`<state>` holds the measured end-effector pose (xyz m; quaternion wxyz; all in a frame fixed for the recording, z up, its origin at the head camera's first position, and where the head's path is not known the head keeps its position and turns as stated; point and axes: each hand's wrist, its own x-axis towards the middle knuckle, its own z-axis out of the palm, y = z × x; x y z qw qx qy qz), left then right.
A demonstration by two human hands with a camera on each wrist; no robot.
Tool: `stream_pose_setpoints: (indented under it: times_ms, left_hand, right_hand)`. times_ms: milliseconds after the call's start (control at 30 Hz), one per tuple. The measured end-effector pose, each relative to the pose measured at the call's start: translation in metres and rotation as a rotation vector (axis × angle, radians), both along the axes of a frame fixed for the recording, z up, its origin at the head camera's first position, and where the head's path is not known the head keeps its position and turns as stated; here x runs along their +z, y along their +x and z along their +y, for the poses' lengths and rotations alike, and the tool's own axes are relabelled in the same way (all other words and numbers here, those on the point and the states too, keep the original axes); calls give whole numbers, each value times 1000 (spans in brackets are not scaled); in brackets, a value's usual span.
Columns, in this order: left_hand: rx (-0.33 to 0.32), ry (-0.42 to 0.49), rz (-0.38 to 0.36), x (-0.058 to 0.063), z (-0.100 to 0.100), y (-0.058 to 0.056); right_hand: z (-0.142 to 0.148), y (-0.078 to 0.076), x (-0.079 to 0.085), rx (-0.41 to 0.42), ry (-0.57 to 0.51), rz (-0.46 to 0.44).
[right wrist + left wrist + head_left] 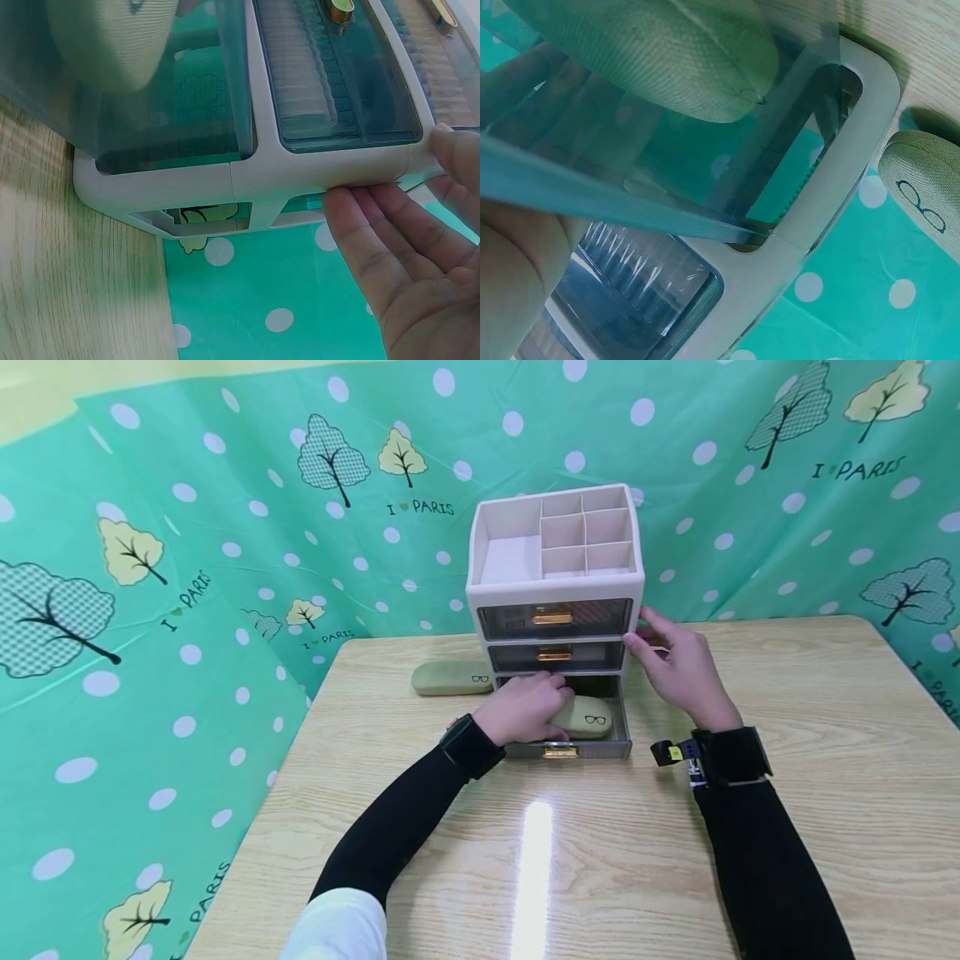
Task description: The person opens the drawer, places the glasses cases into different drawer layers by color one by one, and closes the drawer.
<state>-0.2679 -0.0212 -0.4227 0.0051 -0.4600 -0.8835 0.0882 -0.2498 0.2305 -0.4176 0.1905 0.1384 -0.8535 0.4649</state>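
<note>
A white desktop drawer organizer (558, 587) stands against the back cloth, its bottom drawer (606, 749) pulled out. Inside that smoky clear drawer is a green glasses case (592, 718) marked with a small spectacles drawing. My left hand (521, 708) reaches into the drawer from the left and grips the case's left end, with the thumb at its near side. In the left wrist view the case (682, 60) shows through the drawer wall. My right hand (686, 675) holds the organizer's right edge, thumb on the front and fingertips (349, 206) against the side.
A second green glasses case (448, 678) lies on the wooden table (810, 793), just left of the organizer. Above the pulled-out drawer, two upper drawers with gold handles (553, 616) are closed. Divided compartments (562, 531) top the organizer. Green dotted cloth (247, 568) covers the back and left.
</note>
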Motion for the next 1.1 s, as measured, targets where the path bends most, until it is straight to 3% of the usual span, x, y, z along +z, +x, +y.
stream_pose_setpoints:
  times_ms: [667, 933, 1100]
  left_hand:
    - [-16, -78, -4, 5, 1, 5]
    - [-106, -22, 7, 8, -4, 7]
    - [-117, -24, 7, 6, -5, 7]
  right_hand:
    - [-2, 2, 3, 11, -23, -9]
    - [-2, 2, 3, 6, -19, -12]
    - [-1, 1, 2, 10, -20, -9]
